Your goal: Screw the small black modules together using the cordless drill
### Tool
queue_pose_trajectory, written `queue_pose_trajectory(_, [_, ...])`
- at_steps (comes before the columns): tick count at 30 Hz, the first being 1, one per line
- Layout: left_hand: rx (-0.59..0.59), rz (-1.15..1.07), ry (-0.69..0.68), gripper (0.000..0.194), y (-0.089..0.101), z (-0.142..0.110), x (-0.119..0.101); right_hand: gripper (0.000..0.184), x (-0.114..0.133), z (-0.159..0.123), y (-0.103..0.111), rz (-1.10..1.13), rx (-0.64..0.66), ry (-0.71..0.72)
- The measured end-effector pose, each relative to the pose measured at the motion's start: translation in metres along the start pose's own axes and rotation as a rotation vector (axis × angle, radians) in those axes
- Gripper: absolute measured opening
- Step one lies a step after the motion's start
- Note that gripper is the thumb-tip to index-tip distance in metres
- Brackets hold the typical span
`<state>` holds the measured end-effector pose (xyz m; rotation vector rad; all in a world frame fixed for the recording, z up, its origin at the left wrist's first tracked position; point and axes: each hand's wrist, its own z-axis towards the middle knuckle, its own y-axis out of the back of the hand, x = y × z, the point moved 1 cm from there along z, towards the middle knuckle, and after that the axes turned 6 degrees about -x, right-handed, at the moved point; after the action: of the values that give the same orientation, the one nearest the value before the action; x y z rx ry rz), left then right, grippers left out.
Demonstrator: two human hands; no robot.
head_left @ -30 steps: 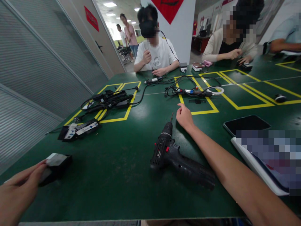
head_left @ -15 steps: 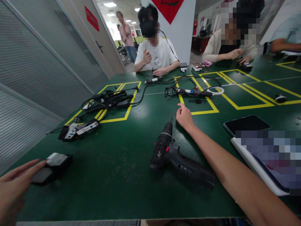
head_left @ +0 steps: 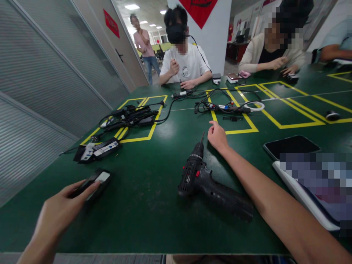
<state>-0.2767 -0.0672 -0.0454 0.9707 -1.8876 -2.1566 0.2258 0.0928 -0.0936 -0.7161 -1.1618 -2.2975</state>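
Observation:
A black block-shaped battery pack (head_left: 100, 183) with a pale label is gripped in my left hand (head_left: 64, 201), thumb on its near side and fingers at its far side. It is tilted at the table's left front. Loosely curled, my right hand (head_left: 217, 135) rests on the table just right of the drill bit, with nothing visible in it; its underside is hidden. A black cordless drill (head_left: 196, 176) with a red button lies on its side between my hands, bit pointing away and handle toward my right forearm.
Black cables and adapters (head_left: 132, 117) lie at the far left, near a labelled black item (head_left: 97, 149). A wired pen-like tool (head_left: 225, 108) lies farther back. On the right are a phone (head_left: 291, 146) and a white-edged device (head_left: 299, 196). Other people sit across the green table (head_left: 145, 216).
My left hand has moved right and inward, closing around the battery pack and tilting it. My right hand and the drill have stayed in place; the view has shifted slightly.

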Motion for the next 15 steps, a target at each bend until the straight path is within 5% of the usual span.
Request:
queue_pose_trajectory(2, [-0.068, 0.012, -0.135, 0.064, -0.014, 0.007, -0.021, 0.042, 0.001, 0.000, 0.001, 0.009, 0.001, 0.001])
queue_pose_trajectory(5, [-0.039, -0.079, -0.361, 0.064, -0.039, 0.015, -0.083, 0.042, 0.003, -0.001, 0.003, 0.022, 0.009, 0.000])
queue_pose_trajectory(11, [0.153, -0.459, -0.700, 0.066, -0.114, 0.033, -0.231, 0.042, 0.005, -0.008, 0.008, 0.033, 0.027, -0.020])
queue_pose_trajectory(15, [0.280, -0.629, -0.777, 0.059, -0.161, 0.037, -0.301, 0.045, 0.012, -0.004, 0.016, 0.018, 0.118, -0.100])
